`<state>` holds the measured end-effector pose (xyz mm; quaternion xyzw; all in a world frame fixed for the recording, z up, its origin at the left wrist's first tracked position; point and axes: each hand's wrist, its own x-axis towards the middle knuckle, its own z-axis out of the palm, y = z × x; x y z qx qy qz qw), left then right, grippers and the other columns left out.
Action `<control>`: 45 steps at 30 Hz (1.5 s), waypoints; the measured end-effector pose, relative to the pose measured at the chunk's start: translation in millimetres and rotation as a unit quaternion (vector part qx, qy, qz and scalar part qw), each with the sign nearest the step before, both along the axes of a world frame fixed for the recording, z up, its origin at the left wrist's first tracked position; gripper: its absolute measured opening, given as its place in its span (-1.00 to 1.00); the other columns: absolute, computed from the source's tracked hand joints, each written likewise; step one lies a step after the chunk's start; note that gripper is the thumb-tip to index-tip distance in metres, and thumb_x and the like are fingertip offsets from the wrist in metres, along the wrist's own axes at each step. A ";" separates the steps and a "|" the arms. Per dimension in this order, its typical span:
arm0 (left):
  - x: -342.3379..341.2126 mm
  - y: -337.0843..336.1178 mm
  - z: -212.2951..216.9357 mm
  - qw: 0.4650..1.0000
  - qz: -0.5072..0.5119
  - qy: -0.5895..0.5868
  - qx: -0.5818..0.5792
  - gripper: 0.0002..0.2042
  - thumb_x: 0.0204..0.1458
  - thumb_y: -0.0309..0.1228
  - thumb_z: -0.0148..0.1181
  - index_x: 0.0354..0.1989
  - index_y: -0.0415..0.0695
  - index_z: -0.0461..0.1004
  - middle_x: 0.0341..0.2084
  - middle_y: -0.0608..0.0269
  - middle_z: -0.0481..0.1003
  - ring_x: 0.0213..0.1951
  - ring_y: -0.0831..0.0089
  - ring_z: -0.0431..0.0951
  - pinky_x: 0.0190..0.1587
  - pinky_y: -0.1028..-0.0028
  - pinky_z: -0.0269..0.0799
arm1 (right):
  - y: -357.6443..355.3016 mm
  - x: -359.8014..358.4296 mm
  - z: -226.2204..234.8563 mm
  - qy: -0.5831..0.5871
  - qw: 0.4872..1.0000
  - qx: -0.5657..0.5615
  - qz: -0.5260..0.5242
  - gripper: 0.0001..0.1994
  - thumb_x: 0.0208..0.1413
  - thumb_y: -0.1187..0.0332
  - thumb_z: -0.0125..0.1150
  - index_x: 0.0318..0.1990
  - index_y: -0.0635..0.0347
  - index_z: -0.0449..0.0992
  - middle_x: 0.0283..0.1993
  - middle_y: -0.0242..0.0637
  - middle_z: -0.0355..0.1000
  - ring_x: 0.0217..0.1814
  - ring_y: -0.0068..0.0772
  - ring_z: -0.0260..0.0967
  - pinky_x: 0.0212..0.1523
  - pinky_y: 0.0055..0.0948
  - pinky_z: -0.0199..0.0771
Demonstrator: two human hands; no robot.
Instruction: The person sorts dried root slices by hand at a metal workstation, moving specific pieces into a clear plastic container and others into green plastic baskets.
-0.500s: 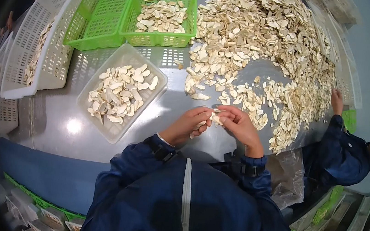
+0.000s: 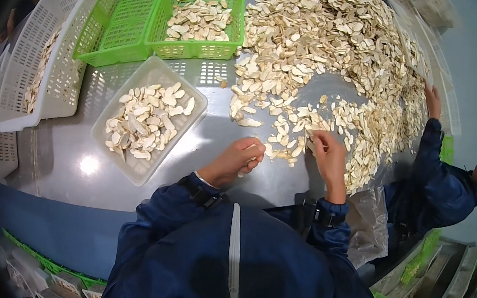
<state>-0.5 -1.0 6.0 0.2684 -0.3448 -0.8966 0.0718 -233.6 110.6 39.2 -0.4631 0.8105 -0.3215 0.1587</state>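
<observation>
My left hand (image 2: 237,162) is closed above the metal table, its fingers curled round pale dried slices that show only as a small edge below the fist. Farther right, my right hand (image 2: 327,160) reaches to the near edge of the spread slices (image 2: 288,132). Its thumb and fingertips are pinched together among them; what they hold, if anything, cannot be made out. To the left of my hands, a translucent tub (image 2: 193,121) contains many similar slices (image 2: 146,118).
A large heap of slices (image 2: 349,25) covers the far right. Two joined green baskets (image 2: 194,52) stand beyond the tub, beside a white perforated crate (image 2: 66,89). At right, a co-worker's hand (image 2: 433,102) touches the heap's edge. A clear plastic bag (image 2: 369,227) hangs near my right arm.
My hands were together over a slice in front of me. The right hand has since moved away to the right into the loose slices; the left stays closed near its earlier place.
</observation>
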 end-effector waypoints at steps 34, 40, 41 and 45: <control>0.3 1.1 2.1 0.999 -0.008 0.044 0.024 -0.80 0.25 -0.26 -0.06 -0.30 -0.12 0.37 -0.51 0.39 0.35 -0.63 0.72 0.20 -0.66 0.70 0.02 | -4.2 51.2 0.6 -0.249 0.959 -0.117 0.063 -0.78 0.04 0.69 -0.01 -0.22 0.33 0.54 -0.04 -0.34 0.38 -0.25 -0.70 0.31 -0.28 -0.70 0.32; 0.3 3.5 0.8 0.992 0.027 0.033 0.115 -0.72 0.29 -0.22 -0.20 -0.11 -0.14 0.37 -0.44 0.27 0.42 -0.60 0.63 0.28 -0.67 0.69 0.10 | -18.2 62.4 10.8 -0.173 0.967 -0.146 0.116 -0.81 0.07 0.63 0.01 -0.21 0.29 0.54 -0.14 -0.28 0.47 -0.19 -0.51 0.43 -0.23 -0.58 0.40; 3.8 1.8 -9.1 0.992 0.033 0.063 0.102 -0.74 0.27 -0.22 -0.17 -0.14 -0.12 0.37 -0.46 0.31 0.42 -0.58 0.65 0.31 -0.65 0.69 0.13 | -19.4 58.6 11.1 -0.104 0.983 -0.134 0.076 -0.82 0.07 0.61 0.02 -0.22 0.29 0.53 -0.17 -0.22 0.50 -0.17 -0.42 0.46 -0.21 -0.51 0.42; 14.8 -16.8 -15.4 0.982 0.122 0.104 0.099 -0.79 0.25 -0.24 -0.12 -0.23 -0.10 0.37 -0.49 0.35 0.41 -0.58 0.68 0.33 -0.65 0.71 0.15 | -15.2 46.6 0.6 0.068 0.989 -0.112 0.076 -0.83 0.01 0.61 0.05 -0.24 0.26 0.52 -0.19 -0.16 0.47 -0.15 -0.16 0.44 -0.15 -0.37 0.44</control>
